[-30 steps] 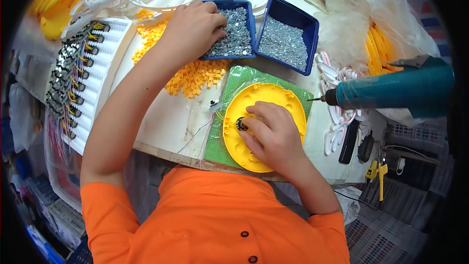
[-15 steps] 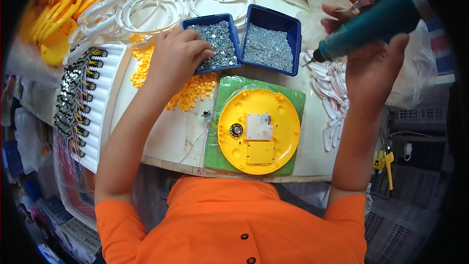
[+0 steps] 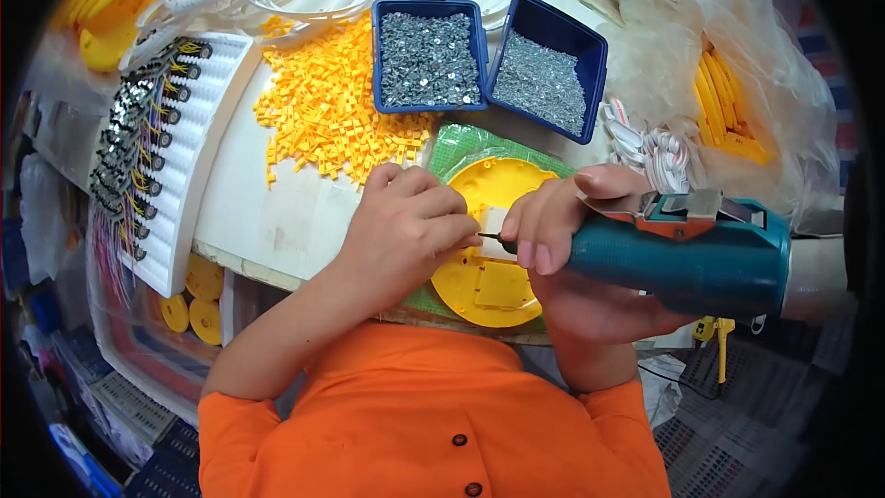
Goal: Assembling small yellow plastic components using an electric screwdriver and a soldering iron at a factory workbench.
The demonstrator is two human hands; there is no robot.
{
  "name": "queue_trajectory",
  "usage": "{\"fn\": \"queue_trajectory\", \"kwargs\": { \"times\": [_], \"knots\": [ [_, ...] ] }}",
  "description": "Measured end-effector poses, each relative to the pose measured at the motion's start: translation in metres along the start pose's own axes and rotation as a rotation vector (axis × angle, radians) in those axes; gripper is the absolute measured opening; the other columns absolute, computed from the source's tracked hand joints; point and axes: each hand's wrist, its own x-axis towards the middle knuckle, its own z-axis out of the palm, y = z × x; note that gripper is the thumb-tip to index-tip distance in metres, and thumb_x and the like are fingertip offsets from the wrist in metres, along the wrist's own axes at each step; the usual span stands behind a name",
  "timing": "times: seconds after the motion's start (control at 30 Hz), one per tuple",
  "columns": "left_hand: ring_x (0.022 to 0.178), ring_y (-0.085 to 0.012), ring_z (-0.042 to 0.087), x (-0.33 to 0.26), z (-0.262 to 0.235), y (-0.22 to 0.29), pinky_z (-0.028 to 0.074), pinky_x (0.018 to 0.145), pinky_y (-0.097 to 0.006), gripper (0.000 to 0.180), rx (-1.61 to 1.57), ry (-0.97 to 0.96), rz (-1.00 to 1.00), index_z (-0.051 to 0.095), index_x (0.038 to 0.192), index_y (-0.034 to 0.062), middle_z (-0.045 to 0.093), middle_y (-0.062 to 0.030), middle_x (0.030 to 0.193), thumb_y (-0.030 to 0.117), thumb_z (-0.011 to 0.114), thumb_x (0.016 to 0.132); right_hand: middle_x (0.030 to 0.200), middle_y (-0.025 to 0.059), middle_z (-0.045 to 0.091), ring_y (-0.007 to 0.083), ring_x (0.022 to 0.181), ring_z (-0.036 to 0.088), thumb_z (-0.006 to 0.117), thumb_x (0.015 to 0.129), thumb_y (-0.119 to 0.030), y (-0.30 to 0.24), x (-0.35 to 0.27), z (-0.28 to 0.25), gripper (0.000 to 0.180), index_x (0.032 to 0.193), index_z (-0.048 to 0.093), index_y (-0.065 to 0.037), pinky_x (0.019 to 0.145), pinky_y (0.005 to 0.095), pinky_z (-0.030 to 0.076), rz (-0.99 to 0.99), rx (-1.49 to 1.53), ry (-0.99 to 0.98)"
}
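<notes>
Clear plastic bags holding yellow parts lie beyond the right hand, crumpled and glossy, toward the bench's far right. No labels, signs or screens show anywhere near either hand.

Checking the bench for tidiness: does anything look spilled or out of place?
Only the small yellow clips: they lie in a loose heap straight on the white table, while the screws sit in two blue bins. The yellow disc lies flat on its green mat.
</notes>
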Motion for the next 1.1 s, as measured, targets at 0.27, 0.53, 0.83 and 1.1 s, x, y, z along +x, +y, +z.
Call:
{"fn": "queue_trajectory", "kwargs": {
  "times": [0.27, 0.53, 0.83, 1.1],
  "knots": [
    [0.092, -0.0177, 0.061, -0.005, 0.002, 0.001, 0.040, 0.085, -0.039, 0.013, -0.133, 0.033, -0.074, 0.075, 0.083, 0.0192, 0.066, 0.0057, 0.087, 0.027, 0.083, 0.077, 0.078, 0.0087, 0.062, 0.0213, 0.074, 0.059, 0.045, 0.089, -0.081, 0.003, 0.003, 0.001, 0.092, 0.134, 0.055, -0.002, 0.078, 0.0400, 0.048, 0.005, 0.022, -0.037],
    [0.112, -0.0243, 0.058, -0.005, -0.006, 0.002, 0.038, 0.100, -0.044, 0.047, -0.097, -0.024, -0.118, 0.069, 0.116, 0.0132, 0.065, -0.0039, 0.112, 0.032, 0.085, 0.076, 0.079, 0.0092, 0.062, 0.0225, 0.074, 0.059, 0.043, 0.089, -0.082, 0.010, 0.000, 0.002, 0.093, 0.134, 0.055, -0.001, 0.076, 0.0397, 0.048, 0.010, 0.015, 0.015],
    [0.121, -0.0275, 0.057, -0.008, -0.004, 0.005, 0.036, 0.107, -0.048, 0.061, -0.024, -0.096, -0.256, 0.057, 0.133, 0.0044, 0.063, -0.0098, 0.121, 0.030, 0.081, 0.082, 0.078, 0.0095, 0.061, 0.0228, 0.073, 0.057, 0.039, 0.091, -0.079, 0.034, 0.005, -0.015, 0.092, 0.135, 0.055, 0.000, 0.076, 0.0397, 0.047, -0.111, -0.033, -0.043],
    [0.122, -0.0283, 0.057, -0.010, -0.003, 0.004, 0.035, 0.108, -0.049, 0.063, -0.069, -0.108, -0.282, 0.056, 0.135, 0.0038, 0.065, -0.0129, 0.120, 0.029, 0.080, 0.083, 0.079, 0.0096, 0.060, 0.0228, 0.073, 0.056, 0.041, 0.090, -0.079, 0.037, 0.006, -0.023, 0.093, 0.137, 0.055, 0.000, 0.077, 0.0395, 0.047, -0.103, -0.051, -0.077]
  ]
}}
